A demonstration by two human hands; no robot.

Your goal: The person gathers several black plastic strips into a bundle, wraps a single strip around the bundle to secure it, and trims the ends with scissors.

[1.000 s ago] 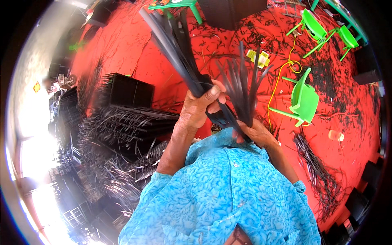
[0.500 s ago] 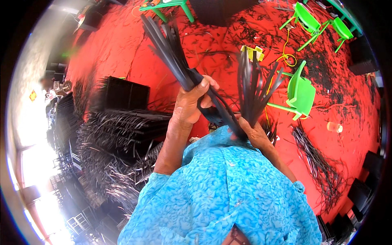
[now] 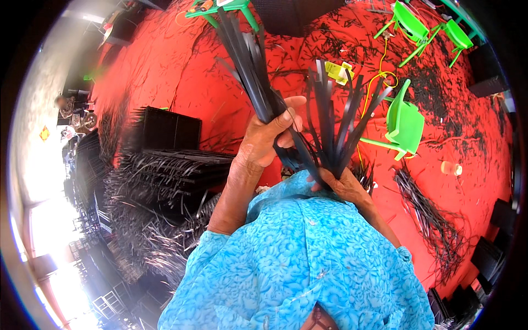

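Note:
A bundle of flat black strips [image 3: 247, 66] stands up from my left hand [image 3: 269, 135], whose thumb and fingers are wrapped round it. Its strips fan a little at the top and run down past the hand toward my right hand [image 3: 342, 186]. That hand, close to my blue patterned shirt, is closed round the lower end, where more black strips [image 3: 335, 118] spread upward in a loose fan. Whether the two fans are one folded bundle or two bundles I cannot tell, since my fingers cover the place where they meet.
Stacked black woven panels [image 3: 176, 170] with frayed strip ends lie at the left beside a black box [image 3: 168, 129]. A loose strip pile [image 3: 426, 220] lies at the right on the red floor covering [image 3: 308, 49]. Green chairs [image 3: 405, 121] and a yellow cord [image 3: 382, 58] are beyond.
The upright bundle and my left hand have shifted right and the bundle stands steeper. The fan above my right hand has spread wider. Both hands keep their hold.

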